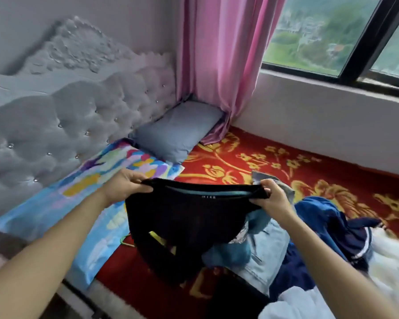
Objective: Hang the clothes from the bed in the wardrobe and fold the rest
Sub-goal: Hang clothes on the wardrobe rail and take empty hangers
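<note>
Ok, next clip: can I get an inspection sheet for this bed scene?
Surface: red and gold bed cover, partly under clothes.
Job's things: black garment held up by its top edge; light denim piece, navy garment and white garment heaped at the right.
Clutter: blue-grey pillow; multicoloured pillow.
Grippers: left hand and right hand each grip one end of the black garment's top edge.
Cables: nothing seen.
Surroundings: grey tufted headboard, pink curtain, window.
</note>
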### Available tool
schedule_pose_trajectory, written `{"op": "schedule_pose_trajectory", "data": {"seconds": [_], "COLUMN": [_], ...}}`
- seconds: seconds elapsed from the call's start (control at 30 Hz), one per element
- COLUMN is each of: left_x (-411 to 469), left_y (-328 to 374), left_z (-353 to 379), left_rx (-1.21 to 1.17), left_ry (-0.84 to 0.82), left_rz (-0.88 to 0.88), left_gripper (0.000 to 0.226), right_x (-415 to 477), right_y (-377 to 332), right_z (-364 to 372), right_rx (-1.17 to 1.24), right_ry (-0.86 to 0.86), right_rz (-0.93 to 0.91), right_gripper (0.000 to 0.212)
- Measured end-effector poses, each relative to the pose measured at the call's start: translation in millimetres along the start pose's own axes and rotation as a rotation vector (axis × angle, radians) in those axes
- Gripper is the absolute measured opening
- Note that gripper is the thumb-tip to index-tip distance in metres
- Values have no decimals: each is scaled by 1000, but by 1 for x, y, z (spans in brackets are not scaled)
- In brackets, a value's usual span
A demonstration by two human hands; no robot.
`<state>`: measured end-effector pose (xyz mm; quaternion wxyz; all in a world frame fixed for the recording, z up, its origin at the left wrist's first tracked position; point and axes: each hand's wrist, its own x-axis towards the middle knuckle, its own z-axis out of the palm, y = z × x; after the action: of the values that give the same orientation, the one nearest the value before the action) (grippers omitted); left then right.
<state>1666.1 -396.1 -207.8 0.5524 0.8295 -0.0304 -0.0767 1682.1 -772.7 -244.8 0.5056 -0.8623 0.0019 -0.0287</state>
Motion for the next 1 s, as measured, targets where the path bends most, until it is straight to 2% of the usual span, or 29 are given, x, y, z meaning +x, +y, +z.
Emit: {"op": "schedule_pose_trajectory", "data": {"seconds": [0.13,0.27,0.4,0.5,0.6,0.67,0.77,0.87,1.0], "left_x": [-21,-40,-40,-26,-9,-1,13,27,40], "left_y": [-76,-141,-188,-207,-232,-248,-274,-283,-290], "left_z": [14,17,13,15,15,12,2,-3,1], "left_rx": [35,122,127,129,150,190,196,179,166], "left_ry": [-70,-104,-93,-82,-128,-178,-190,-150,-159], "left_rz": [-185,-315,-408,-419,-417,-424,-478,-501,-496], "left_gripper": [35,43,38,22,18,16,13,16,23], "right_x": [-30,-46,-36,-37,-56,-69,-68,-42,12], "right_y": [61,91,99,102,114,120,119,107,99], "right_z": [54,98,136,162,198,215,235,252,278], "right_rx": [-56,-237,-356,-508,-669,-680,-646,-588,-597], "right_ry": [-231,-417,-431,-472,-631,-724,-638,-533,-473], "right_rz": [219,299,370,398,499,589,672,642,545], "right_gripper": [36,43,42,32,34,35,46,64,47]}}
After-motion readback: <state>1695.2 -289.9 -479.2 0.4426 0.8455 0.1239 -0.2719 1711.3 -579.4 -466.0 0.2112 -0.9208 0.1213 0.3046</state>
